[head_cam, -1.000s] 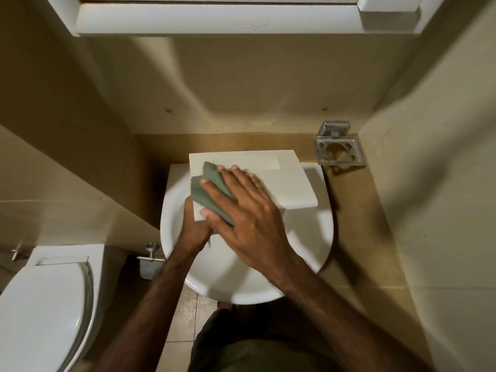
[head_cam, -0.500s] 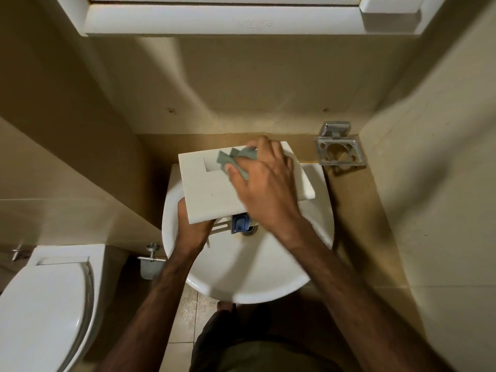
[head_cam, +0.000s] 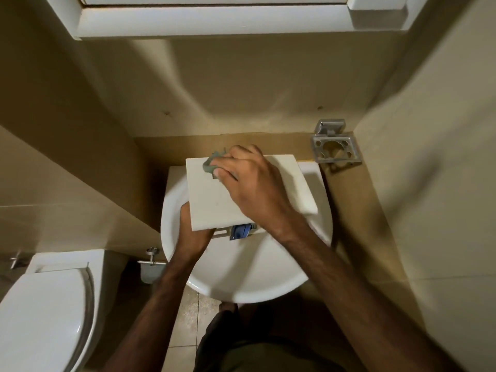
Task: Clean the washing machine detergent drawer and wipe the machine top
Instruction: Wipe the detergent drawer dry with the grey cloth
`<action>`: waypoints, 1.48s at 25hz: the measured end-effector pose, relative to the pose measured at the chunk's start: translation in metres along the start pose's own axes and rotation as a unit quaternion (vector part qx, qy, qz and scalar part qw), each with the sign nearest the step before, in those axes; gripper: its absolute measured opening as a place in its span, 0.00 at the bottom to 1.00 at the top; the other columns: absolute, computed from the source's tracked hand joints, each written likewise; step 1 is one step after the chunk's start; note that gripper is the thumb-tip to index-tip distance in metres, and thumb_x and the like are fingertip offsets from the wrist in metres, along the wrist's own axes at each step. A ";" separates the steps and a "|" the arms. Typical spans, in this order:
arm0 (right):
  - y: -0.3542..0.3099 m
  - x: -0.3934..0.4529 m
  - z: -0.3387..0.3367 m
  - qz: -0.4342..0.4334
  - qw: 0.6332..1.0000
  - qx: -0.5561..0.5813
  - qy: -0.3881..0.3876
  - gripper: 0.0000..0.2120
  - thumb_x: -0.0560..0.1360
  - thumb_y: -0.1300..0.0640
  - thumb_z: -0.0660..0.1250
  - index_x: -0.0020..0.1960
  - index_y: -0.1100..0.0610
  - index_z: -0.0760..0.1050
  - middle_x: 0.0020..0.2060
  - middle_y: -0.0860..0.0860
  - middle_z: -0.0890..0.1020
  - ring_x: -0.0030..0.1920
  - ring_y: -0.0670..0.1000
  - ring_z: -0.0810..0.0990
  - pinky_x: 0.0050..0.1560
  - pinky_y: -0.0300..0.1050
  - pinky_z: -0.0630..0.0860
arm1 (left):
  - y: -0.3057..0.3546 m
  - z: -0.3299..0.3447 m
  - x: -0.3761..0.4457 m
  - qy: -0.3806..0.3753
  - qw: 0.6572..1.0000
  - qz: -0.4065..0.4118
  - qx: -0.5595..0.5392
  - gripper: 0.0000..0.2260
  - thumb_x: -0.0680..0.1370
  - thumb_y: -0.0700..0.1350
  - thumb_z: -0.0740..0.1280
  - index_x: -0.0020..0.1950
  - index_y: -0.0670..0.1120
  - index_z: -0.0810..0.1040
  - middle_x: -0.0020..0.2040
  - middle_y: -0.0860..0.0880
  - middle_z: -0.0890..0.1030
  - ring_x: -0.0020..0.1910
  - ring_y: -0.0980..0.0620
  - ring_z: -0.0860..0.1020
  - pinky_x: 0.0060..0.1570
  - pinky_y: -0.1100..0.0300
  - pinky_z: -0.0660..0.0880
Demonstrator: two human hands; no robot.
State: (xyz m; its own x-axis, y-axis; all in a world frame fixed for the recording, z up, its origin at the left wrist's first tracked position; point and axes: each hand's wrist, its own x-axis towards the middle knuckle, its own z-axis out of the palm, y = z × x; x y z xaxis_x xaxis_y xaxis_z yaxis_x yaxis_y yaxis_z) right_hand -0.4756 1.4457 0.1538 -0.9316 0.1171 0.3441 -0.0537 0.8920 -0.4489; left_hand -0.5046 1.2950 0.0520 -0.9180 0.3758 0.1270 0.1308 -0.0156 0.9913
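Note:
The white detergent drawer (head_cam: 212, 202) is held flat-side up over the round white sink (head_cam: 249, 275). My left hand (head_cam: 192, 232) grips its near left corner from below. A blue insert (head_cam: 240, 231) of the drawer shows under the near edge. My right hand (head_cam: 251, 183) holds a grey-green cloth (head_cam: 210, 163) bunched under its fingers and presses it on the drawer's far part. Most of the cloth is hidden by the hand.
A metal holder (head_cam: 334, 150) is fixed to the wall right of the sink. A white toilet (head_cam: 45, 315) stands at lower left, with a small metal fitting (head_cam: 151, 257) between it and the sink. A white window frame (head_cam: 214, 20) runs overhead. Tiled walls close in on both sides.
My right hand swept the cloth from the drawer's near left to its far edge, then left along that edge. The drawer turned slightly, and its blue insert came into view.

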 end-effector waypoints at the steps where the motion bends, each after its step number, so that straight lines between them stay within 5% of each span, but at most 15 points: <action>1: 0.014 -0.001 -0.009 0.024 0.999 -0.022 -0.030 0.11 0.81 0.61 0.69 0.55 0.49 0.87 0.54 0.50 0.83 0.56 0.54 0.77 0.52 0.48 0.76 | -0.002 -0.001 -0.001 -0.003 1.000 -0.001 -0.005 0.11 0.69 0.48 0.71 0.46 0.64 0.85 0.41 0.63 0.85 0.41 0.64 0.81 0.43 0.65 0.79; 4: 0.066 -0.002 -0.034 0.090 0.983 -0.073 -0.141 0.12 0.84 0.57 0.64 0.57 0.45 0.85 0.53 0.50 0.77 0.60 0.54 0.75 0.54 0.49 0.74 | 0.001 -0.006 -0.001 -0.014 1.000 -0.009 0.014 0.12 0.69 0.49 0.72 0.46 0.66 0.85 0.42 0.63 0.86 0.44 0.65 0.83 0.45 0.67 0.79; 8: 0.057 0.005 -0.025 0.015 0.975 -0.027 -0.221 0.12 0.85 0.58 0.62 0.58 0.52 0.85 0.52 0.50 0.75 0.61 0.55 0.74 0.57 0.53 0.74 | 0.002 -0.008 0.003 -0.045 0.998 -0.016 0.028 0.12 0.69 0.50 0.71 0.47 0.67 0.85 0.43 0.63 0.86 0.45 0.64 0.84 0.46 0.65 0.80; 11: 0.058 0.006 -0.030 0.006 0.971 0.036 -0.237 0.12 0.85 0.56 0.62 0.59 0.51 0.84 0.53 0.49 0.76 0.61 0.52 0.75 0.59 0.53 0.75 | 0.003 -0.004 0.004 -0.058 0.997 -0.031 0.033 0.12 0.67 0.52 0.69 0.43 0.70 0.84 0.39 0.67 0.84 0.42 0.68 0.83 0.43 0.73 0.77; 15: 0.087 -0.003 -0.037 0.116 0.983 -0.083 -0.113 0.12 0.84 0.57 0.63 0.60 0.51 0.85 0.55 0.51 0.78 0.54 0.54 0.79 0.49 0.47 0.73 | 0.000 -0.008 0.006 -0.056 0.998 -0.035 0.011 0.11 0.65 0.52 0.72 0.43 0.68 0.85 0.39 0.65 0.85 0.41 0.66 0.83 0.42 0.72 0.77; 18: 0.044 -0.007 0.000 0.178 0.983 -0.005 0.045 0.12 0.83 0.61 0.64 0.63 0.56 0.83 0.57 0.57 0.79 0.56 0.58 0.78 0.54 0.50 0.78 | 0.000 0.003 0.009 -0.072 0.995 -0.061 0.012 0.06 0.65 0.48 0.73 0.40 0.56 0.86 0.36 0.63 0.84 0.36 0.67 0.80 0.40 0.73 0.74; 21: -0.002 0.005 0.036 0.088 0.994 0.045 0.055 0.10 0.79 0.65 0.67 0.58 0.59 0.84 0.53 0.59 0.79 0.54 0.61 0.76 0.52 0.58 0.78 | -0.012 0.007 0.009 -0.087 0.993 -0.072 0.038 0.17 0.67 0.51 0.69 0.35 0.36 0.76 0.31 0.54 0.80 0.32 0.62 0.73 0.36 0.64 0.73; 23: -0.015 0.009 0.037 0.004 0.998 0.047 0.031 0.10 0.78 0.66 0.70 0.57 0.59 0.85 0.52 0.58 0.79 0.52 0.59 0.75 0.48 0.58 0.79 | -0.039 -0.007 0.012 -0.100 0.981 -0.125 0.109 0.18 0.66 0.57 0.67 0.34 0.42 0.73 0.28 0.57 0.80 0.32 0.66 0.77 0.35 0.72 0.72; 25: -0.027 -0.001 0.030 -0.064 0.997 0.049 0.001 0.12 0.77 0.65 0.68 0.57 0.56 0.85 0.53 0.57 0.78 0.51 0.58 0.74 0.46 0.57 0.77 | -0.061 -0.026 0.012 -0.067 0.967 -0.196 0.147 0.20 0.70 0.63 0.70 0.44 0.46 0.77 0.37 0.58 0.82 0.39 0.67 0.79 0.42 0.73 0.76; 28: -0.036 -0.038 0.019 -0.125 0.991 -0.036 -0.040 0.18 0.77 0.61 0.60 0.61 0.51 0.83 0.60 0.55 0.77 0.54 0.57 0.72 0.48 0.55 0.75 | -0.060 -0.032 0.012 -0.049 0.978 -0.190 0.076 0.03 0.74 0.52 0.72 0.41 0.61 0.84 0.40 0.66 0.84 0.44 0.68 0.81 0.46 0.75 0.75; 31: 0.013 -0.046 0.000 -0.013 0.997 -0.064 0.049 0.13 0.78 0.59 0.69 0.59 0.46 0.84 0.58 0.53 0.80 0.52 0.58 0.77 0.45 0.52 0.78 | -0.030 -0.015 0.018 -0.012 0.986 -0.164 0.039 0.16 0.75 0.34 0.73 0.46 0.57 0.85 0.42 0.67 0.85 0.46 0.68 0.83 0.45 0.74 0.77; 35: 0.097 -0.033 -0.017 0.185 0.982 0.010 0.021 0.15 0.84 0.51 0.66 0.69 0.47 0.81 0.60 0.52 0.82 0.58 0.55 0.82 0.57 0.52 0.80 | -0.012 -0.008 0.012 0.012 0.990 -0.138 -0.007 0.12 0.62 0.52 0.75 0.44 0.63 0.87 0.43 0.65 0.86 0.46 0.66 0.84 0.45 0.73 0.77; 37: 0.123 -0.024 -0.014 0.242 0.970 0.000 -0.009 0.15 0.85 0.52 0.64 0.69 0.51 0.80 0.63 0.53 0.83 0.60 0.54 0.81 0.60 0.49 0.78 | -0.014 -0.008 0.009 0.012 0.989 -0.145 -0.006 0.14 0.64 0.50 0.77 0.49 0.59 0.87 0.46 0.63 0.87 0.49 0.64 0.84 0.51 0.65 0.81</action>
State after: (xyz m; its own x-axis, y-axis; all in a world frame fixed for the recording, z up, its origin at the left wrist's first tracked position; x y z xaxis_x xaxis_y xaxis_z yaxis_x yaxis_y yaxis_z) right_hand -0.4543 1.5584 0.1021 -0.8534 0.5152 0.0791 0.3921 0.7346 -0.5538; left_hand -0.5181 1.2911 0.0398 -0.9246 0.3446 -0.1623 -0.1436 0.0794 0.9864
